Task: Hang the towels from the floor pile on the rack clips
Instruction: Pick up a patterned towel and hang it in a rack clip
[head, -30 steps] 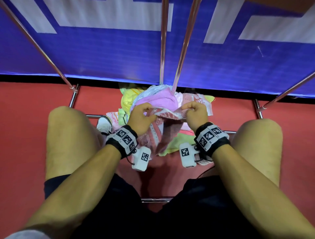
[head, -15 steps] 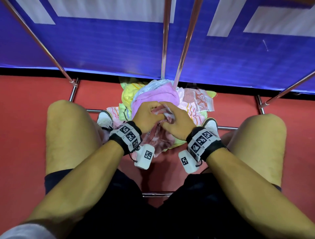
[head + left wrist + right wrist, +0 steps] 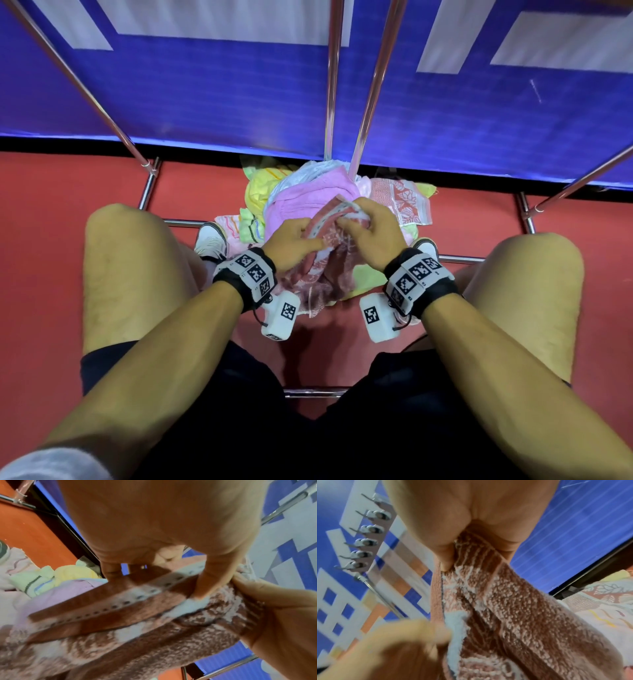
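1. Two hands work one towel, close in front of the squatting person's knees. The left hand (image 3: 294, 241) grips the red-brown patterned towel (image 3: 325, 274) at its bunched edge, fingers curled into the cloth with the index finger extended along it.
2. The right hand (image 3: 371, 236) pinches the same towel just beside the left, thumb and fingers closed on a fold of the banded hem; the right wrist view confirms cloth clamped between thumb and fingers.
3. The towel's free length hangs below both hands toward the red floor (image 3: 68, 257). Its upper part lies against the towel pile (image 3: 294, 195).
4. The pile sits on the floor beyond the hands, inside the rack base (image 3: 150, 185). It holds pink, yellow, green and leaf-print towels.
5. Step in hand, as judged: locating an edge or corner of the picked towel, ahead of hanging.
6. The rack clips (image 3: 366, 542) appear only in the right wrist view, a row on a bar well above the pile, none visibly holding a towel.
7. Next move, as judged: spread the hands along the hem, raise the towel clear of the pile, and present one corner to a clip.
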Demonstrator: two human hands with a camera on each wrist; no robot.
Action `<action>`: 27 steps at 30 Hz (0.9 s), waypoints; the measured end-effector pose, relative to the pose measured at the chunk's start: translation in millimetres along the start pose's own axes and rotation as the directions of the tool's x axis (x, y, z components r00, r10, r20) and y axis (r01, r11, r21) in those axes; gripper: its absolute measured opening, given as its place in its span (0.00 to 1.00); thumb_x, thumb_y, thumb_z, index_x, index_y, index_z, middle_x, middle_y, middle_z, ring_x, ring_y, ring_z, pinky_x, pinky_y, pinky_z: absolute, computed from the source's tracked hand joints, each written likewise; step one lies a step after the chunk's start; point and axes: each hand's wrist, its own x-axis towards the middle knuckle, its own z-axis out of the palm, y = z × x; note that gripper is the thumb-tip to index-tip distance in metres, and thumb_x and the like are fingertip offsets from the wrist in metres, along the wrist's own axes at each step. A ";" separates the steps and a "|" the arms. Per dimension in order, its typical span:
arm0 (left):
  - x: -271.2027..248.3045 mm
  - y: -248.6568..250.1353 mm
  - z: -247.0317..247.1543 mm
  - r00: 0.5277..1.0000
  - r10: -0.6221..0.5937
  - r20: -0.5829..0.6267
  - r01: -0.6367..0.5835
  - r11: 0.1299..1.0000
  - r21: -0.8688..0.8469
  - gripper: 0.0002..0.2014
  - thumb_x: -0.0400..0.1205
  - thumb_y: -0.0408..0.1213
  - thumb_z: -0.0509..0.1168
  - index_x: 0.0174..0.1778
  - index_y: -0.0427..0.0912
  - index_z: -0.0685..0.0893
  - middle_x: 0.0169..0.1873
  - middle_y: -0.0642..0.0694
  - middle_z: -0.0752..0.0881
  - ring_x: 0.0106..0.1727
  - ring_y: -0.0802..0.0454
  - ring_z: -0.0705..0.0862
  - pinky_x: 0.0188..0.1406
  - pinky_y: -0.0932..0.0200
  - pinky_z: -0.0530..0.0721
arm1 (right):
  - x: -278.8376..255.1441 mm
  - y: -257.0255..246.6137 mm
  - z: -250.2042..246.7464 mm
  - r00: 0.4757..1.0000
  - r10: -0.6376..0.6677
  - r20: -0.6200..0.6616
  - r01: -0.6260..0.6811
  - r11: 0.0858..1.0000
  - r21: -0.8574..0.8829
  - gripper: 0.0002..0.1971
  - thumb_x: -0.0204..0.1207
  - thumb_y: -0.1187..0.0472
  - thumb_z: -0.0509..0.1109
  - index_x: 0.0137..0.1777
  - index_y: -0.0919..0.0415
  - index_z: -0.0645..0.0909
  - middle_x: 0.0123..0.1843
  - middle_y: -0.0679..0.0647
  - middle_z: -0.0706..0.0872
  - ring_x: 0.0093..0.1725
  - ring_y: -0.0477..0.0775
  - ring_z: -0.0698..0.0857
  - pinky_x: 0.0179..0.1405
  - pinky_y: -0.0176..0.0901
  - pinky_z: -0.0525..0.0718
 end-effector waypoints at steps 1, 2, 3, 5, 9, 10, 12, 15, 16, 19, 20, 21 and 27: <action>1.0 -4.7 -0.8 0.999 -0.028 0.029 0.027 0.999 0.038 0.06 0.77 0.27 0.72 0.38 0.40 0.83 0.31 0.42 0.85 0.26 0.52 0.83 0.32 0.59 0.83 | 2.5 -1.9 -4.5 0.999 0.027 -0.037 -0.026 0.999 0.031 0.09 0.81 0.65 0.70 0.41 0.51 0.80 0.39 0.53 0.86 0.35 0.49 0.86 0.34 0.43 0.85; 2.1 -9.7 -2.1 0.997 -0.060 0.047 0.056 0.995 0.084 0.06 0.77 0.25 0.72 0.39 0.39 0.83 0.32 0.40 0.86 0.29 0.48 0.84 0.35 0.55 0.85 | 4.7 -2.5 -8.3 0.996 0.052 -0.067 -0.047 0.997 0.068 0.09 0.81 0.64 0.69 0.42 0.51 0.79 0.41 0.55 0.87 0.37 0.52 0.88 0.37 0.46 0.87; 2.8 -14.6 -3.3 0.994 -0.094 0.056 0.086 0.987 0.133 0.05 0.76 0.25 0.71 0.39 0.39 0.84 0.34 0.38 0.88 0.31 0.46 0.85 0.37 0.51 0.86 | 5.4 -2.7 -11.0 0.993 0.074 -0.089 -0.065 0.993 0.095 0.08 0.81 0.64 0.69 0.42 0.51 0.79 0.42 0.56 0.88 0.40 0.53 0.88 0.41 0.50 0.88; 5.1 -21.9 -6.3 0.987 -0.149 0.054 0.133 0.966 0.221 0.04 0.75 0.27 0.71 0.38 0.39 0.85 0.34 0.38 0.90 0.29 0.46 0.85 0.37 0.50 0.86 | 7.2 2.1 -13.8 0.986 0.108 -0.130 -0.093 0.989 0.113 0.08 0.81 0.63 0.68 0.44 0.49 0.78 0.45 0.57 0.89 0.45 0.57 0.89 0.49 0.58 0.88; 11.7 -32.3 -25.0 0.974 -0.213 -0.081 0.228 0.933 0.278 0.10 0.73 0.30 0.75 0.30 0.42 0.81 0.26 0.50 0.82 0.26 0.53 0.78 0.29 0.61 0.73 | 10.9 11.6 -16.2 0.956 0.218 -0.198 -0.185 0.967 0.174 0.08 0.78 0.58 0.69 0.56 0.54 0.80 0.57 0.57 0.89 0.56 0.60 0.88 0.59 0.63 0.86; 12.9 -35.0 -31.5 0.968 -0.226 -0.114 0.248 0.935 0.252 0.10 0.74 0.30 0.75 0.32 0.41 0.80 0.27 0.49 0.81 0.27 0.52 0.77 0.29 0.61 0.73 | 13.1 17.1 -17.2 0.944 0.250 -0.214 -0.216 0.962 0.168 0.13 0.76 0.54 0.69 0.59 0.55 0.80 0.59 0.58 0.88 0.59 0.62 0.87 0.61 0.65 0.84; 16.1 -43.3 -43.0 0.959 -0.213 -0.189 0.248 0.950 0.188 0.12 0.76 0.29 0.73 0.31 0.42 0.78 0.28 0.45 0.79 0.30 0.48 0.76 0.30 0.60 0.72 | 14.5 20.8 -18.8 0.934 0.262 -0.244 -0.228 0.961 0.159 0.12 0.74 0.50 0.68 0.55 0.53 0.80 0.55 0.59 0.88 0.55 0.64 0.87 0.59 0.65 0.85; 18.4 -56.7 -55.4 0.934 -0.197 -0.299 0.223 0.973 0.053 0.16 0.76 0.25 0.72 0.31 0.44 0.73 0.21 0.47 0.79 0.24 0.48 0.75 0.27 0.58 0.70 | 16.2 17.0 -25.0 0.912 0.235 -0.336 -0.205 0.971 0.121 0.13 0.80 0.50 0.67 0.47 0.60 0.77 0.44 0.54 0.86 0.46 0.57 0.85 0.52 0.42 0.85; 17.4 -59.8 -58.0 0.926 -0.206 -0.317 0.222 0.975 0.015 0.16 0.76 0.26 0.73 0.32 0.45 0.73 0.18 0.49 0.79 0.20 0.49 0.74 0.25 0.58 0.69 | 17.3 19.2 -27.6 0.901 0.221 -0.374 -0.199 0.975 0.097 0.12 0.82 0.52 0.66 0.43 0.61 0.76 0.40 0.51 0.84 0.42 0.53 0.84 0.45 0.33 0.82; 14.6 -66.0 -64.4 0.910 -0.225 -0.348 0.235 0.972 -0.014 0.13 0.75 0.33 0.78 0.38 0.45 0.78 0.21 0.45 0.81 0.19 0.49 0.74 0.21 0.60 0.72 | 18.1 23.0 -32.5 0.868 0.231 -0.440 -0.221 0.972 0.075 0.13 0.82 0.50 0.65 0.37 0.52 0.72 0.39 0.55 0.86 0.40 0.57 0.87 0.40 0.47 0.84; 13.1 -65.8 -66.1 0.906 -0.233 -0.354 0.244 0.970 -0.013 0.12 0.74 0.34 0.79 0.39 0.44 0.80 0.23 0.42 0.83 0.21 0.49 0.76 0.21 0.59 0.74 | 18.6 25.7 -34.0 0.853 0.232 -0.467 -0.230 0.971 0.063 0.13 0.82 0.51 0.64 0.36 0.51 0.70 0.38 0.54 0.85 0.40 0.58 0.86 0.39 0.50 0.83; 12.4 -66.6 -67.8 0.904 -0.237 -0.357 0.248 0.969 -0.016 0.11 0.75 0.33 0.78 0.39 0.44 0.81 0.26 0.40 0.85 0.23 0.48 0.78 0.23 0.56 0.79 | 17.8 25.4 -35.2 0.840 0.241 -0.485 -0.246 0.968 0.056 0.14 0.83 0.52 0.64 0.36 0.51 0.69 0.37 0.52 0.83 0.40 0.58 0.85 0.39 0.49 0.81; 10.6 -73.7 -71.3 0.869 -0.224 -0.441 0.266 0.963 0.035 0.14 0.78 0.31 0.74 0.28 0.45 0.81 0.26 0.44 0.81 0.30 0.47 0.77 0.34 0.51 0.78 | 15.4 28.5 -39.1 0.805 0.282 -0.521 -0.279 0.956 0.086 0.10 0.82 0.51 0.62 0.41 0.53 0.71 0.41 0.57 0.85 0.44 0.65 0.87 0.45 0.64 0.86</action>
